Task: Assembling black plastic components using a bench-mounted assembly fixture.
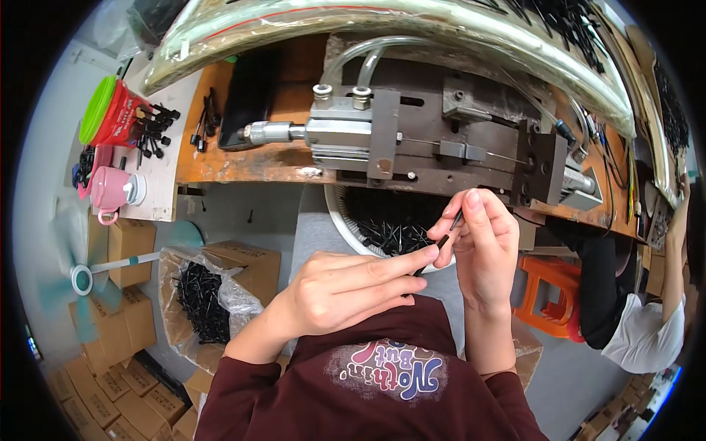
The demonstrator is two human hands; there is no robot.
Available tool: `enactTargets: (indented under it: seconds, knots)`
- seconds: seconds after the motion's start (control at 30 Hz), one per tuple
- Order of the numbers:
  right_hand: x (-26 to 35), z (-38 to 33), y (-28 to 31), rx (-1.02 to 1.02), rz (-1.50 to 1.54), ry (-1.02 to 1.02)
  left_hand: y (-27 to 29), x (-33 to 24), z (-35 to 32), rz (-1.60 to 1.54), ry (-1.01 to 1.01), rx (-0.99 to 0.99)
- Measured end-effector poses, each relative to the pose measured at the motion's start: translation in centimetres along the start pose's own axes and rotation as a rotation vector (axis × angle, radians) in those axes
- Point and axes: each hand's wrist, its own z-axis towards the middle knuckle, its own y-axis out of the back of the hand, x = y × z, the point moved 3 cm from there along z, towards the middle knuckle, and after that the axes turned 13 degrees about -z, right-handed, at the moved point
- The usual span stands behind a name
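In front of my chest both hands meet over small black parts. My right hand (485,235) pinches a thin black pin-like piece (457,220) between thumb and fingertips. My left hand (346,290) has its fingers pressed together around a short black stick-shaped part (443,241), whose end shows by the fingertips; the rest is hidden. The two pieces are close together, but I cannot tell whether they join. Below and behind the hands, a white basket (340,224) holds many thin black parts (393,234). A metal clamping fixture (423,151) with air cylinders is just beyond my hands.
Clear hoses (375,45) run over the fixture on the wooden bench (250,165). To the left are a red bucket (121,117), a pink cup (110,187), a fan (81,279) and a plastic bag (239,312) of black parts. An orange stool (535,305) and another person (647,331) are at right.
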Motion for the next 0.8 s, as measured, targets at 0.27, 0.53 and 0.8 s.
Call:
enactTargets:
  seconds: [0.27, 0.53, 0.8]
  knots:
    - [0.0, -0.5, 0.3, -0.007, 0.004, 0.025, -0.5, -0.1, 0.3, 0.014, -0.007, 0.001]
    - [0.2, -0.7, 0.5, -0.030, -0.048, 0.043, -0.8, 0.0, 0.4, 0.052, -0.025, 0.003]
    - [0.4, -1.3, 0.3, -0.016, -0.082, 0.110, -0.9, -0.1, 0.7, 0.033, -0.013, -0.014]
